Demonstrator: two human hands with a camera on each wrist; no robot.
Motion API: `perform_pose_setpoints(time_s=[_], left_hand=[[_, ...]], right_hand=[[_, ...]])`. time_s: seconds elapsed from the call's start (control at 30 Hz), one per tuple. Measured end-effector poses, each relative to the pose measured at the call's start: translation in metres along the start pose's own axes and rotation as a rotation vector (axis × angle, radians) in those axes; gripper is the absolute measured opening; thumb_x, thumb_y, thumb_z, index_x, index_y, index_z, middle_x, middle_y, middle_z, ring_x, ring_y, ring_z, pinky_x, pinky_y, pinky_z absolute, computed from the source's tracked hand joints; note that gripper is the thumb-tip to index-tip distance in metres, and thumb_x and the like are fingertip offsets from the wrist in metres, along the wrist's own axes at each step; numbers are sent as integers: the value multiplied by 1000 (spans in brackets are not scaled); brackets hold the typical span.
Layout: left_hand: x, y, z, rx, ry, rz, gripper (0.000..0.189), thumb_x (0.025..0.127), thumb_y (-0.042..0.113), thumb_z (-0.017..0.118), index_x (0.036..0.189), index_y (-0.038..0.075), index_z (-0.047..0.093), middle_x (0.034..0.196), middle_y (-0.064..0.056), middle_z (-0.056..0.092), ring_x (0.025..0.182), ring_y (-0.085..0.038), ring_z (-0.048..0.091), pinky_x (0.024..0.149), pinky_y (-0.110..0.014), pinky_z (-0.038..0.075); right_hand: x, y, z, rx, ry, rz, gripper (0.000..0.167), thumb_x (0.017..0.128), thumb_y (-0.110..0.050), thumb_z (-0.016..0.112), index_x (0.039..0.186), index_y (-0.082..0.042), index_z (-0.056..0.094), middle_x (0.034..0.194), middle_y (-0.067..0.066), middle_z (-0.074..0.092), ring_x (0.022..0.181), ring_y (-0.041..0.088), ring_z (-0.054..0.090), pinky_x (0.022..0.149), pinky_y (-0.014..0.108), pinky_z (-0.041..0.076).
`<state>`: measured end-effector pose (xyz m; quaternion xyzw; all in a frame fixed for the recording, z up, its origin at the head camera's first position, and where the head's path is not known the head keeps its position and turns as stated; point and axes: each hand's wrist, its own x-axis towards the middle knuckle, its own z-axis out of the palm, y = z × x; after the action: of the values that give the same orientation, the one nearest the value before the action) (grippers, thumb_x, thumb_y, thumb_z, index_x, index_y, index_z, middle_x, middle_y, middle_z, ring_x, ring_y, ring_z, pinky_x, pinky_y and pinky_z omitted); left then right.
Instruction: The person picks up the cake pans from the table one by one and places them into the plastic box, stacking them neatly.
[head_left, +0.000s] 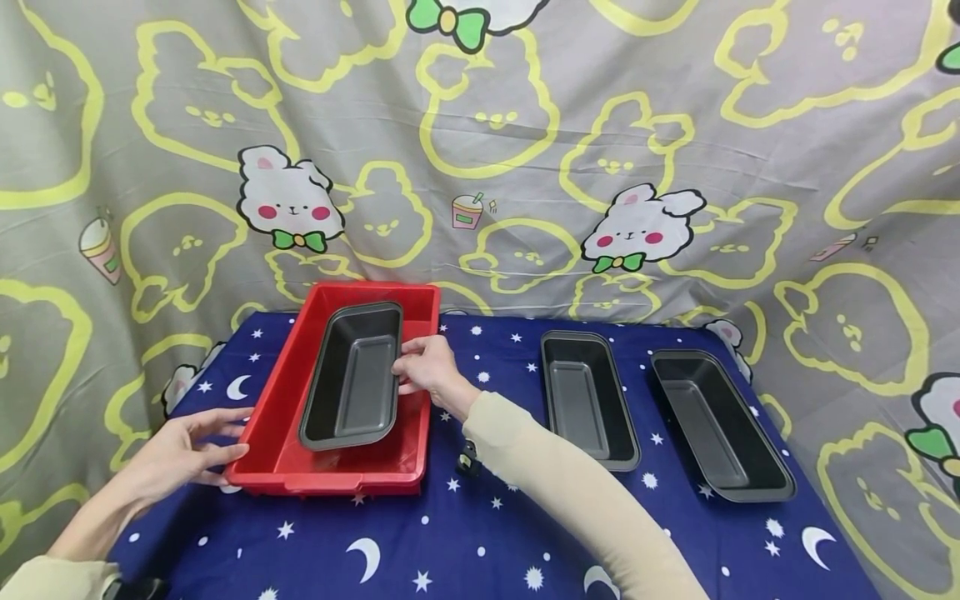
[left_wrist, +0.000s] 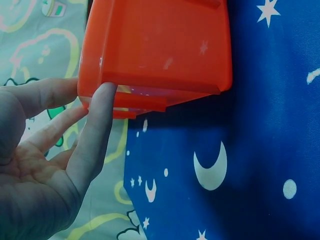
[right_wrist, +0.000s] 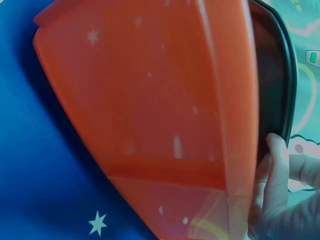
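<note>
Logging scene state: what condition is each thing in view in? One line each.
Blue cloth: spread flat.
Red tray: upright on the cloth, open-topped.
Held pan: empty, open side up, in or just over the tray; contact unclear.
Middle pan: empty, upright on the cloth.
Right pan: empty, upright on the cloth.
Left grip: touches the tray's near left corner.
Right grip: pinches the held pan's right rim.
Backdrop: hanging, lightly creased.

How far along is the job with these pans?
Looks done: the red tray is on the blue cloth, the left hand touching its near-left corner. In hand: the right hand grips one pan by its side, over the tray. Probably remaining: the middle pan and right pan, both on the cloth, if they're meant to go in too.
</note>
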<state>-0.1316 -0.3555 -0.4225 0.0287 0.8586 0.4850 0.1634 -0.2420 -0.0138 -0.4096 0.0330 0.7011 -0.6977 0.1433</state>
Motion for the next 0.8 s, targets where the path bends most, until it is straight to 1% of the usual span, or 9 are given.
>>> perform_pose_setpoints(time_s=[0.23, 0.47, 0.53, 0.67, 0.8], left_hand=[[-1, 1, 0, 9, 0, -5, 67, 102, 9, 66, 154, -17, 34, 130, -35, 62, 85, -15, 78, 71, -40, 68], [0, 2, 1, 5, 9, -3, 67, 101, 8, 67, 153, -18, 34, 130, -35, 62, 84, -16, 78, 69, -39, 68], [0, 2, 1, 3, 11, 1, 67, 101, 7, 68, 153, -18, 35, 130, -35, 62, 83, -16, 78, 69, -39, 68], [0, 2, 2, -2, 11, 2, 67, 101, 7, 68, 153, -19, 35, 130, -36, 62, 82, -17, 78, 68, -39, 68], [0, 2, 2, 1, 11, -5, 67, 101, 7, 68, 153, -18, 34, 130, -36, 62, 82, -16, 78, 69, -39, 68]], right_hand=[[2, 2, 8, -90, 16, 0, 42, 84, 13, 67, 126, 14, 65, 85, 12, 71, 58, 16, 66, 49, 28, 61], [3, 2, 16, -173, 48, 5, 39, 87, 10, 69, 126, 13, 66, 91, 15, 75, 63, 23, 75, 50, 30, 62], [2, 2, 19, -184, 51, 8, 39, 86, 11, 69, 125, 13, 66, 91, 16, 75, 60, 22, 74, 49, 30, 62], [2, 2, 22, -227, 54, 16, 38, 86, 11, 69, 124, 12, 67, 86, 17, 76, 51, 16, 67, 49, 31, 62], [4, 2, 23, -265, 52, 27, 38, 86, 11, 69, 125, 12, 68, 82, 16, 75, 52, 16, 67, 54, 35, 64]])
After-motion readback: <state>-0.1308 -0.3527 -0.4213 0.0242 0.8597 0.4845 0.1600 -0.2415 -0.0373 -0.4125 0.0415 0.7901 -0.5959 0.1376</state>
